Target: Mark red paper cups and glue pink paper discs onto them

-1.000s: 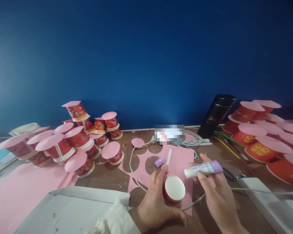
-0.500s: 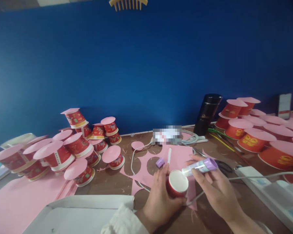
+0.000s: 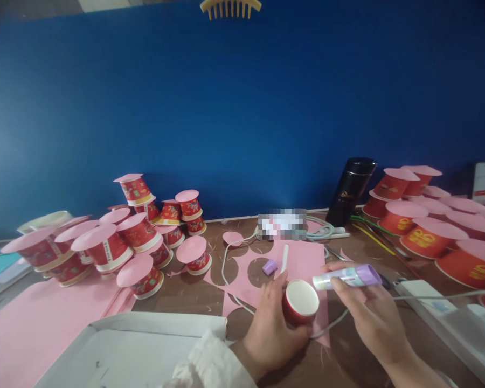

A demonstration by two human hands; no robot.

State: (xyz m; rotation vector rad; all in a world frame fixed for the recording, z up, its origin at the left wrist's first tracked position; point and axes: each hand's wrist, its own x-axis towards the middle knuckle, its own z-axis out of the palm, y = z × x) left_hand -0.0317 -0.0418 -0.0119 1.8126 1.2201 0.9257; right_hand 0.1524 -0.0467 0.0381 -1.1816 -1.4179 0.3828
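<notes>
My left hand [image 3: 272, 323] is wrapped round a red paper cup [image 3: 301, 306], whose pale round end faces up toward me. In my right hand [image 3: 372, 310] is a glue stick [image 3: 345, 277] with a purple base, held nearly level. Its white tip points left and sits just off the cup's upper right rim, apart from it. The loose purple cap [image 3: 269, 267] lies beyond my left fingers, beside a thin white stick [image 3: 285, 258]. Under the cup is pink paper [image 3: 303, 258] with round holes cut out nearby.
Red cups topped with pink discs stand stacked at left [image 3: 139, 231] and right [image 3: 434, 231]. A black flask [image 3: 352, 191] leans by the blue partition. A white tray [image 3: 145, 355], a power strip [image 3: 440, 318] and a white cable [image 3: 226, 269] lie around my hands.
The glue stick's tip has drawn back to the right, from touching the cup's rim to a small gap beside it. The whole view has shifted slightly; my left hand still grips the cup.
</notes>
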